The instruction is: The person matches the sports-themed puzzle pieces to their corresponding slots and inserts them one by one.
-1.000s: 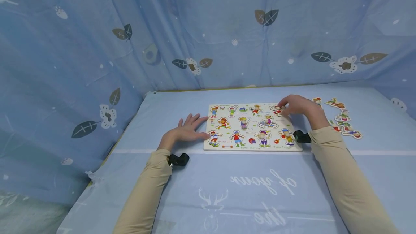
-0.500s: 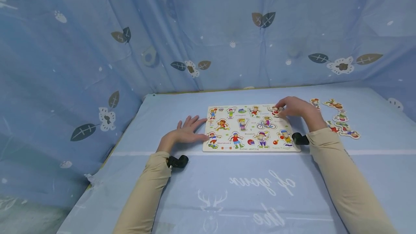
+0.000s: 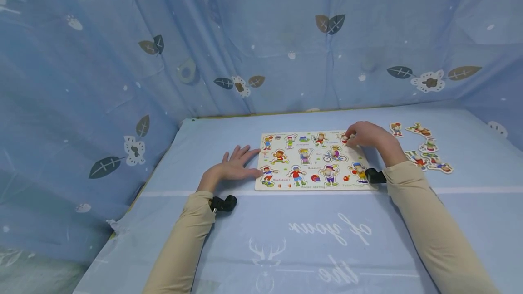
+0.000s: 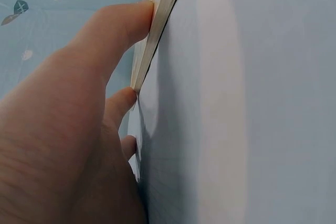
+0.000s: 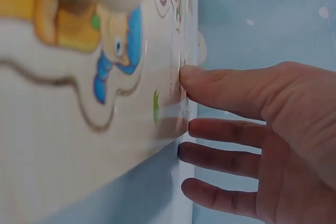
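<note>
The left hand (image 3: 233, 165) is lying flat, fingers straight, against the puzzle board's (image 3: 312, 185) left edge; the right hand (image 3: 367, 136) is pressing relaxed fingers at its far right corner.

Soft, even light fills the head view, with faint shadows and wide-angle bending at the edges. Both wrist views are close, blurred and out of focus.

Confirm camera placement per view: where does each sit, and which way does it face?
Head: above, looking forward and down at puzzle board; both sleeves, left hand, right hand show.
Left wrist: low at the cloth, along the board's edge; left-hand fingers touch it.
Right wrist: close over the board face; right-hand fingers show.
Shared: board, hands.
</note>
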Tool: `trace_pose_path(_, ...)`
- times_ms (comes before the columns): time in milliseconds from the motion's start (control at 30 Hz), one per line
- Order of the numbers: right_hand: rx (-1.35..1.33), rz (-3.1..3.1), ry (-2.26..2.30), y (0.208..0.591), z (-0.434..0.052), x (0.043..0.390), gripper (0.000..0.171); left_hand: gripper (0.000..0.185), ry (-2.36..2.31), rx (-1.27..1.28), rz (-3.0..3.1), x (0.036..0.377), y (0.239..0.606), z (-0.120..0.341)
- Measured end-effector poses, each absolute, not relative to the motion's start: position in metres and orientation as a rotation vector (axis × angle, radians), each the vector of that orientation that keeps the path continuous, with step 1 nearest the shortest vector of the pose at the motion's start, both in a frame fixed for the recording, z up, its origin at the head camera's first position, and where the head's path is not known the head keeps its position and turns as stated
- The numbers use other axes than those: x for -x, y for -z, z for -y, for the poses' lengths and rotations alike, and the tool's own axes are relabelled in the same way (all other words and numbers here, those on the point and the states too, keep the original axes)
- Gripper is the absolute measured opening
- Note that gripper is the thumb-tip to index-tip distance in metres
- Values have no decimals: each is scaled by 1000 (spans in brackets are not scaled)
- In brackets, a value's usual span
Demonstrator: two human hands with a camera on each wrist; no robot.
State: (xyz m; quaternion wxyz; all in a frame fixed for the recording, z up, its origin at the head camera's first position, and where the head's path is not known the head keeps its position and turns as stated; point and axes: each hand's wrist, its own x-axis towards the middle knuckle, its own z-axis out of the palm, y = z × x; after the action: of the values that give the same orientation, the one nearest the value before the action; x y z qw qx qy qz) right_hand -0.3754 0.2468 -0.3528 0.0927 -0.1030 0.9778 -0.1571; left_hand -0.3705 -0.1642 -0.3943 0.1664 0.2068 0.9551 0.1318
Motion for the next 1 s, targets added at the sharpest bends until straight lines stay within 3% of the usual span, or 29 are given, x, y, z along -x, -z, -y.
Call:
trace_pose_path(700, 252, -2927, 486, 341, -255, 372, 44, 88, -376, -602, -2727, 368, 392, 166)
trace_pose_path(1000, 167, -3004, 623, 332, -278, 369, 37, 89, -378, -599, -2717, 370, 393, 165)
